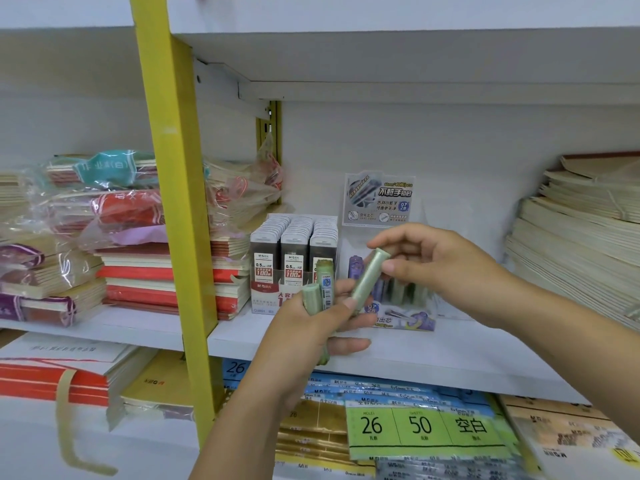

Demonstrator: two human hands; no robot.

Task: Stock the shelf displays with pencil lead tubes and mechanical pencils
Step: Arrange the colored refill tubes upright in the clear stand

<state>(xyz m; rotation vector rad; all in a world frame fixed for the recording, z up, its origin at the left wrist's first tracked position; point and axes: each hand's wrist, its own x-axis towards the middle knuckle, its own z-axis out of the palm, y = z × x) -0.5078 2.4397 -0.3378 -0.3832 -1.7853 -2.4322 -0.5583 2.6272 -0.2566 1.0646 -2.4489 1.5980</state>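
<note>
In the head view, the person's left hand is raised in front of the white shelf. Its fingers are curled round a small bunch of green lead tubes, which stand upright in the fist, probably so that it serves as a handy supply while the other hand does the placing.

The right hand pinches the upper end of a single green lead tube between thumb and forefinger. The tube tilts, and its lower end touches the left thumb, so it appears to be on its way out of the bunch. Gripping it by the cap end leaves the body free to slide into a slot.

Just behind both hands stands the clear lead display with its printed header card. Purple and green tubes already stand upright in it. How many slots are free is hidden by the hands.

Beside it on the left sits a box of 0.5 HB lead cases, packed in three rows. Stacked notebooks lie further left, and paper stacks fill the right end. No mechanical pencils can be made out.
</note>
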